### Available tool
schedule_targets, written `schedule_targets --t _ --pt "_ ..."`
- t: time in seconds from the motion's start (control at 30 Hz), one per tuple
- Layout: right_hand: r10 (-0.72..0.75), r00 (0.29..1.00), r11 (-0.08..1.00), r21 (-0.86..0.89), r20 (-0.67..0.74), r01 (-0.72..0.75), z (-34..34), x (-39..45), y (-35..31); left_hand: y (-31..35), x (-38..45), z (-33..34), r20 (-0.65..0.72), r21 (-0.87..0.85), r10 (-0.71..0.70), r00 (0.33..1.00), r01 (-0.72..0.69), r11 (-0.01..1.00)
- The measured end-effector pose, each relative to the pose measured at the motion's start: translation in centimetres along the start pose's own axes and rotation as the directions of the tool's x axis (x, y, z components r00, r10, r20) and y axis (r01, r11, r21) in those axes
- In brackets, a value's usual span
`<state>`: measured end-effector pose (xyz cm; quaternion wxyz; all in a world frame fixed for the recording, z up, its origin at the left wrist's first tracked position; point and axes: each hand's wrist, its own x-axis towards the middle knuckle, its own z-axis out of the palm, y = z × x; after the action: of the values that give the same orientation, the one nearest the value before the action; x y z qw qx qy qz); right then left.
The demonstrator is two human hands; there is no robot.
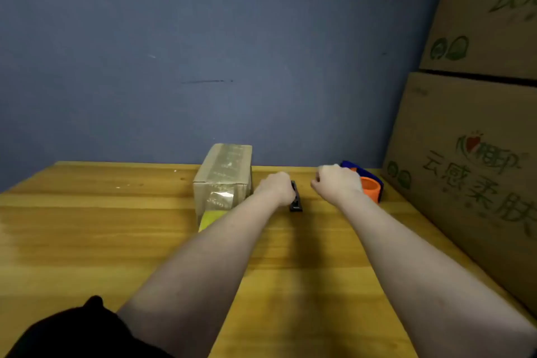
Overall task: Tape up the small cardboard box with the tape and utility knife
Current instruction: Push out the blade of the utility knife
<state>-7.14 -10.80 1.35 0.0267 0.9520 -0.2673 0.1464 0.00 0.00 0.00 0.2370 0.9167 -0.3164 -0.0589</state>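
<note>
Wooden table runs to a blue-grey wall, with 2 large printed cartons stacked at my right. Small cardboard box sits at the far edge, left of my hands, clear tape visible across its top and near face, something yellow at its near end. My left hand is curled over the black utility knife, which lies on the table just right of the box. My right hand is clenched, apparently empty, just in front of the orange-and-blue tape dispenser; contact unclear.
</note>
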Motion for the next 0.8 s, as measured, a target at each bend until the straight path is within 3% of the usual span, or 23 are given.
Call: schedule_targets --t 0.17,0.5,0.8 --pt "0.064 0.982 0.998 -0.021 0.178 -0.061 3.7 1.5 -0.2 -1.1 1.8 2.5 0.107 -0.137 -0.124 0.986 0.138 0.981" --pt "0.181 0.934 0.954 0.174 0.309 -0.243 7.1 3.5 -1.6 -1.3 4.1 4.8 0.215 -0.443 -0.186 0.959 0.265 0.857" --pt "0.194 0.808 0.643 0.549 0.557 -0.533 7.4 4.2 -2.2 -0.4 4.0 4.9 0.297 -0.678 -0.243 0.924 0.383 0.627"
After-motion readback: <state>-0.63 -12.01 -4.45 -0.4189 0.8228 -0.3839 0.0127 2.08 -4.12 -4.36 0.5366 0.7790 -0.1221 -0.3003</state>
